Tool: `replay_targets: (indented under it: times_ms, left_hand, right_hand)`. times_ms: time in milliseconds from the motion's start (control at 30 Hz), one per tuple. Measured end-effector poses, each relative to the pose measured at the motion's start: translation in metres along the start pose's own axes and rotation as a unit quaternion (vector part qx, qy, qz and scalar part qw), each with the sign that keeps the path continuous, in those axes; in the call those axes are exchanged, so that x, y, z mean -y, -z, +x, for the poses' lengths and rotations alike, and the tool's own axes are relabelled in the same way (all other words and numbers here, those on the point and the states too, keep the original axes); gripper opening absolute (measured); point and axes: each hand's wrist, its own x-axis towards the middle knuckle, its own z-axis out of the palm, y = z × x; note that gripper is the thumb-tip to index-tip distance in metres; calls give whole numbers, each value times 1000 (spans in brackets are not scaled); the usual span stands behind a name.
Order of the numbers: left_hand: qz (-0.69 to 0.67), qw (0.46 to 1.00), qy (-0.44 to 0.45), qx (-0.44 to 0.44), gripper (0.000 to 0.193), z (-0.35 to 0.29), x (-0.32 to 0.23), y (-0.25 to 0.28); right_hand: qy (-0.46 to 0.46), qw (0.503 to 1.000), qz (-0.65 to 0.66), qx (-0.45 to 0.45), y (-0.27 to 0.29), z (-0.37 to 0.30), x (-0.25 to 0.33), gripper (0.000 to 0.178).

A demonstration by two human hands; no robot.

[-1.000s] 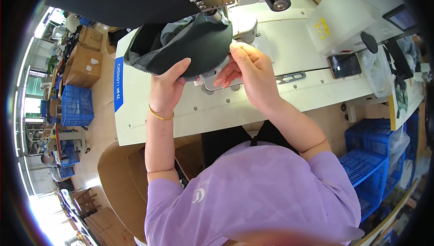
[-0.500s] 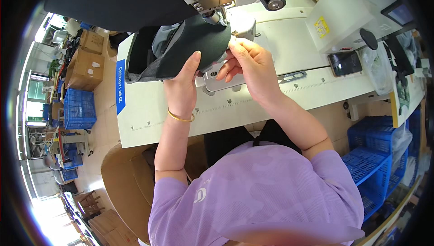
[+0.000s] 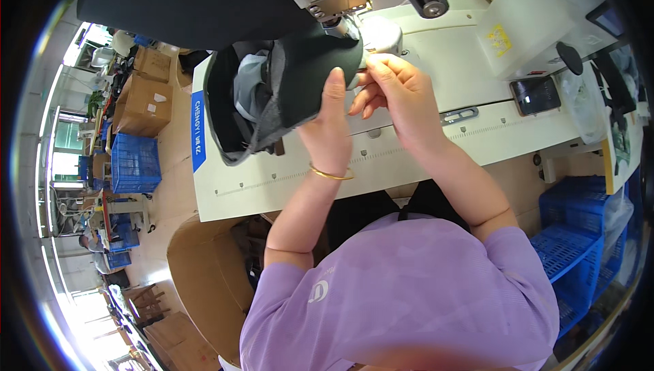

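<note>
A dark green-black sewn fabric piece (image 3: 306, 74), curved like a pouch or cap, lies under the presser foot of a sewing machine (image 3: 344, 27). Grey lining (image 3: 251, 88) shows in its open left side. My left hand (image 3: 330, 122) is closed on its near edge, thumb on top, the other fingers hidden beneath. At the right edge, close to the presser foot, my right hand (image 3: 398, 91) pinches the border between thumb and index finger, the remaining fingers curled. What exactly lies in that pinch is too small to make out, though it meets the fabric's edge.
The white machine table (image 3: 286, 190) carries a printed ruler along its front. A phone (image 3: 535, 95) and a clear plastic bag (image 3: 579, 105) sit at right. Blue crates (image 3: 572, 228) stand below right. An open cardboard box (image 3: 197, 269) is at lower left, with more boxes (image 3: 143, 102) beyond.
The fabric piece has turned at the presser foot, its open side swinging nearer to me. My left hand has moved right along its edge, closer to my right hand. The whole view has shifted slightly.
</note>
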Motion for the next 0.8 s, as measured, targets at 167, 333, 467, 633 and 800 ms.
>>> replay_targets:
  times_ms: [167, 333, 467, 633, 800]
  left_hand:
    - [-90, 989, 119, -6, 23, -17, -3, -15]
    - [235, 954, -52, 179, 33, -67, -28, 19]
    - [274, 934, -71, 220, 36, -12, -72, 122]
    - [-145, 933, 234, 231, 46, 152, 47, 194]
    - [-83, 956, 262, 101, 25, 123, 22, 145]
  right_hand:
    - [21, 1000, -14, 5, 2, 1, -7, 22]
    - [-1, 1000, -23, -6, 2, -5, -2, 26]
    - [-38, 999, -18, 7, 7, -16, -7, 28]
    - [-47, 995, -6, 90, -35, -24, -5, 25]
    - [-49, 996, 23, 64, -15, -24, -7, 23]
